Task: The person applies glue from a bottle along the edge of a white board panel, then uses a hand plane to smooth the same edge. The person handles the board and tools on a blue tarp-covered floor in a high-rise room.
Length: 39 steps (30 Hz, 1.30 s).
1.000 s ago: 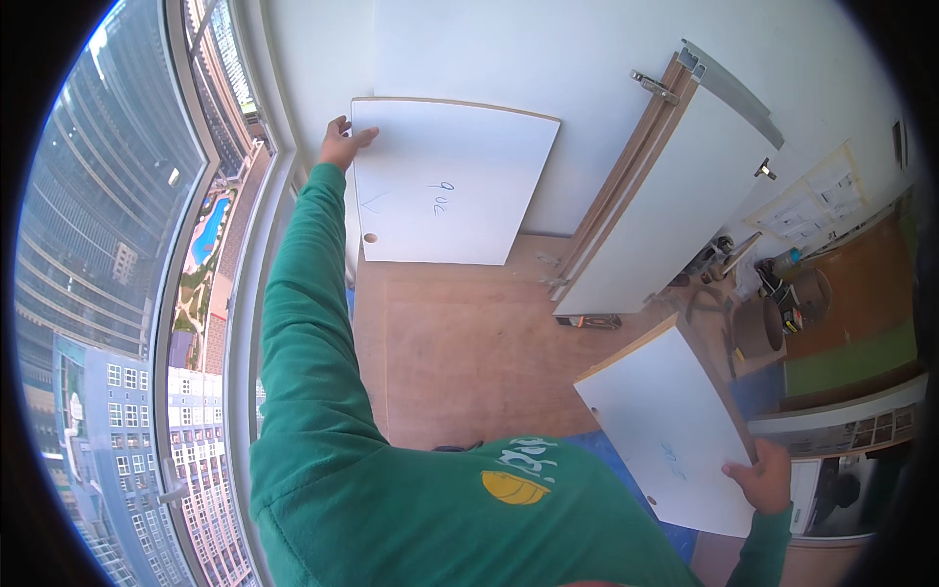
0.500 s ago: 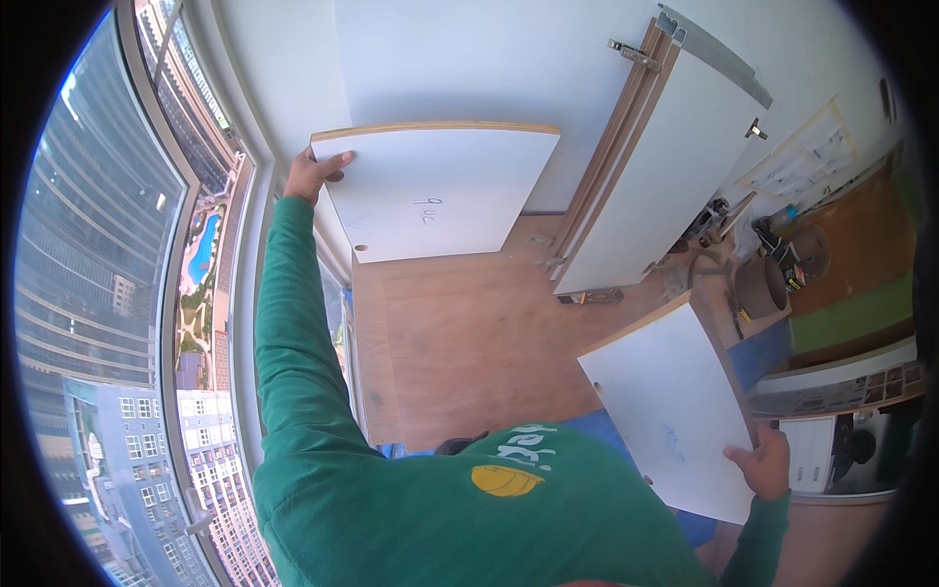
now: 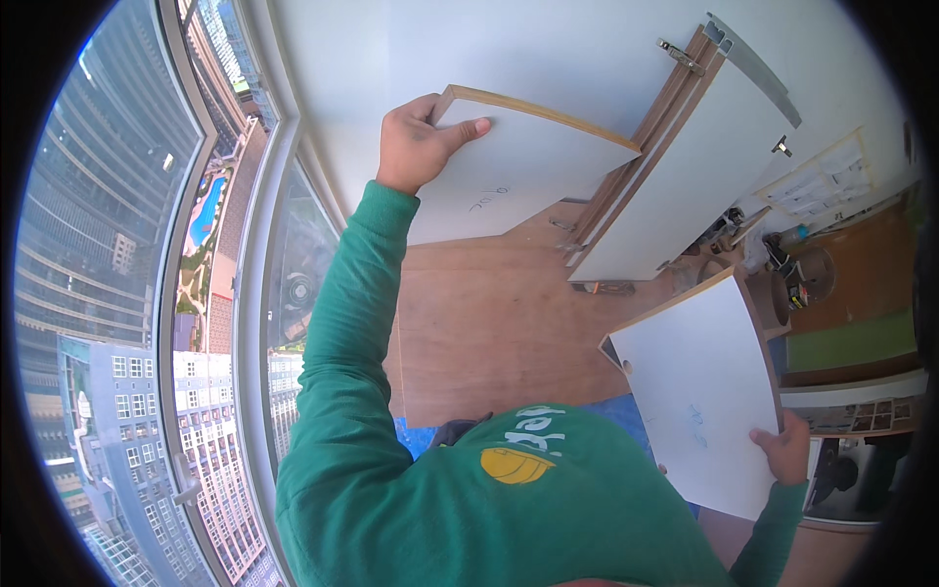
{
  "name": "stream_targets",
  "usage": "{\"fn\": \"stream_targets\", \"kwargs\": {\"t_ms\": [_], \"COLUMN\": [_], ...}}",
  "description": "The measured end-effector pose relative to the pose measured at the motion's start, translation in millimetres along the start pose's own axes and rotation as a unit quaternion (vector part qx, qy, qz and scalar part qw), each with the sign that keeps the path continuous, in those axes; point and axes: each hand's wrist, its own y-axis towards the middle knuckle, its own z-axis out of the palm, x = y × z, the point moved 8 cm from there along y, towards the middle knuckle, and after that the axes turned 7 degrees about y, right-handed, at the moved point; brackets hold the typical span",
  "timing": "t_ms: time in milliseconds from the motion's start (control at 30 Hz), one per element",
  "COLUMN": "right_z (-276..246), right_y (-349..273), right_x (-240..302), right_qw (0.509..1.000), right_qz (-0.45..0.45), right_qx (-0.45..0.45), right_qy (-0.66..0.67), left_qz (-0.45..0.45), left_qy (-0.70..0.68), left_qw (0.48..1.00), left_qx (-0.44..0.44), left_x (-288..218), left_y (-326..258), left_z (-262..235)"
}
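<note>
At eleven o'clock, I have the left hand (image 3: 419, 147) grasping the upper white panel (image 3: 538, 166) by its corner; at four, my right hand (image 3: 784, 448) grips the lower white panel (image 3: 696, 382).

Handwriting (image 3: 696, 423) marks 2 panels (image 3: 533, 157) (image 3: 685, 372), lettering (image 3: 536, 430) the sweatshirt (image 3: 391, 509).

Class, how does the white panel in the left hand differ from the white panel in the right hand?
The left panel is out near the wall; the right panel is beside the person's torso.
The left hand holds the left panel at an upper corner; the right hand holds the right panel by a side edge.
The right panel shows round holes; the left panel shows none.
Both have handwriting on white faces.
</note>
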Motion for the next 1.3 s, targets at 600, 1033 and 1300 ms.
{"fn": "stream_targets", "kwargs": {"t_ms": [600,1033,1300], "right_z": [-13,32,110], "right_y": [100,152,176], "right_x": [119,253,360], "right_qw": [0.982,0.938,0.879], "right_qz": [-0.176,-0.320,-0.436], "right_qx": [0.062,0.109,0.137], "right_qy": [-0.017,-0.074,-0.137], "left_qz": [-0.056,-0.011,0.014], "left_qy": [0.030,0.053,0.072], "left_qw": [0.997,0.998,0.997], "left_qx": [-0.051,0.015,0.032], "left_x": [-167,-191,-191], "left_y": [-177,-255,-264], "left_z": [-155,-150,-133]}}
